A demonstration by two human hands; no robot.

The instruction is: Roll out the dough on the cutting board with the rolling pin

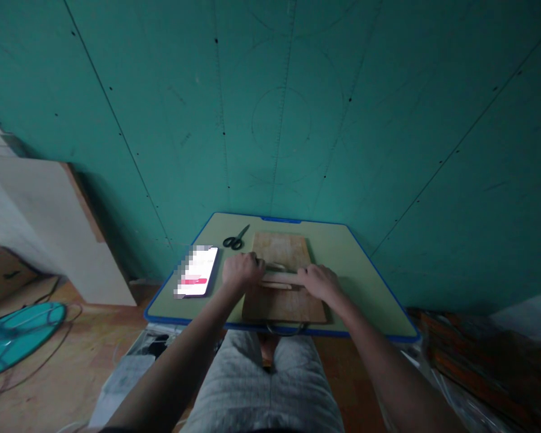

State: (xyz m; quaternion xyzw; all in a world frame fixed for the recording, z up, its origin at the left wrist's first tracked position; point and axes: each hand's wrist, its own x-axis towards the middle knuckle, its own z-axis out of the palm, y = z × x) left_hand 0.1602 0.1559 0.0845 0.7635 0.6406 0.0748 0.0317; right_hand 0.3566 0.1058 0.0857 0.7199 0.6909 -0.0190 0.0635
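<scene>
A wooden rolling pin (283,277) lies crosswise over a wooden cutting board (279,246). My left hand (242,272) is closed round its left end, and my right hand (319,280) is closed round the other end. Pale, flat material (277,286), perhaps dough, shows at the pin's near edge, and a little more shows on its far side. The pin covers the middle of it. Past my left hand, black-handled scissors (235,240) rest on the table with the blades pointing away.
The small pale table (360,282) has a blue rim and stands against a green wall (297,120). A phone with a lit screen (201,270) lies at its left. Farther left are a leaning white panel (58,222) and a teal round object (27,334) on the floor.
</scene>
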